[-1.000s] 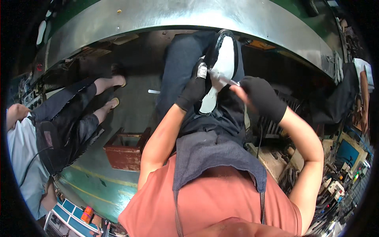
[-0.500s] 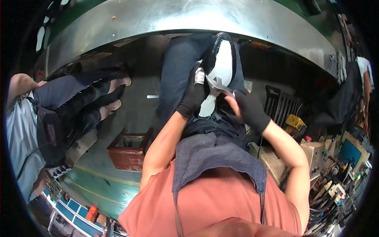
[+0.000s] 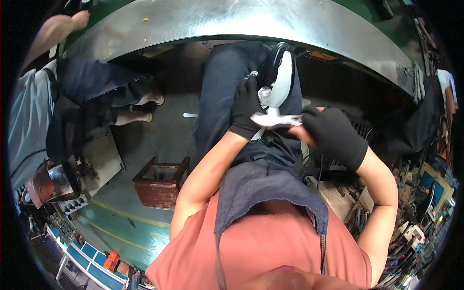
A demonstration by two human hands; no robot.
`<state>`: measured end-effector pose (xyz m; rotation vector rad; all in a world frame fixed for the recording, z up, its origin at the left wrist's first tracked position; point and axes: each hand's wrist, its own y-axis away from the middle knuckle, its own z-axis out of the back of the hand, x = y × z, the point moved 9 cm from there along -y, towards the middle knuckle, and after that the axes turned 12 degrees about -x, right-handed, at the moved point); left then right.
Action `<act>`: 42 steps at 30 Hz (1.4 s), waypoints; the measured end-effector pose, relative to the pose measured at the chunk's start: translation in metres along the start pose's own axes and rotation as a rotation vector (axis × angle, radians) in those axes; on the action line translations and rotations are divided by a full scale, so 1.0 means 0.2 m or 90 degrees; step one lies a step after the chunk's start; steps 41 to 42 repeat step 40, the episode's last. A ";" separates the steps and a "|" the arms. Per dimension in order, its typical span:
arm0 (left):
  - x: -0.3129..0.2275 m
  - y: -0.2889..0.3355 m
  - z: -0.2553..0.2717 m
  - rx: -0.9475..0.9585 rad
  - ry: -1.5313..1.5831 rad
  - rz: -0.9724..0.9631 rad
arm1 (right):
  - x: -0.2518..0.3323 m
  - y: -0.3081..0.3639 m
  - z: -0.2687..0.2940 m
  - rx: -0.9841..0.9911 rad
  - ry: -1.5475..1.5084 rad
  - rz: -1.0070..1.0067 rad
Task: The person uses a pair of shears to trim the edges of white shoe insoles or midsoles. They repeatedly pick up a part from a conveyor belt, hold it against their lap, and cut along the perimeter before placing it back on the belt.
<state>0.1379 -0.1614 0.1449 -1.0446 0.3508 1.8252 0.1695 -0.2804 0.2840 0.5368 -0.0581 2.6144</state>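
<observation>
A black shoe (image 3: 269, 67) lies bottom-up across my lap, tilted on its side, with its pale sole board (image 3: 284, 79) showing. My left hand (image 3: 245, 108), in a black fingerless glove, is closed around the near side of the shoe; its thumb is wrapped in whitish tape. In my right hand (image 3: 331, 130), gloved the same way, is a pair of shiny metal pincers (image 3: 276, 119) with a broad head. The pincers' head lies over the narrow waist of the sole, slightly blurred; whether it touches is hidden. The heel end is partly covered by the pincers.
A long metal bench (image 3: 232, 21) runs across the far side. On the left, another person's legs (image 3: 137, 101) and apron show. A brown wooden stool (image 3: 157, 191) stands on the floor at left. Machines and cables (image 3: 411, 232) crowd the right side.
My right hand has moved right and slightly down, with the pincers swung to lie more level. The shoe has rolled toward the right. At left, the other person's arm now reaches over the bench.
</observation>
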 end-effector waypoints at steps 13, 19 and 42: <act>-0.03 0.13 0.06 0.083 0.085 -0.070 | 0.25 -0.02 -0.07 -0.054 0.111 0.115; -0.03 0.07 0.05 0.045 0.091 -0.053 | -0.02 -0.07 -0.14 -0.028 0.110 -0.034; 0.02 0.08 0.02 0.110 0.124 0.040 | 0.23 0.03 -0.19 -0.076 0.023 0.140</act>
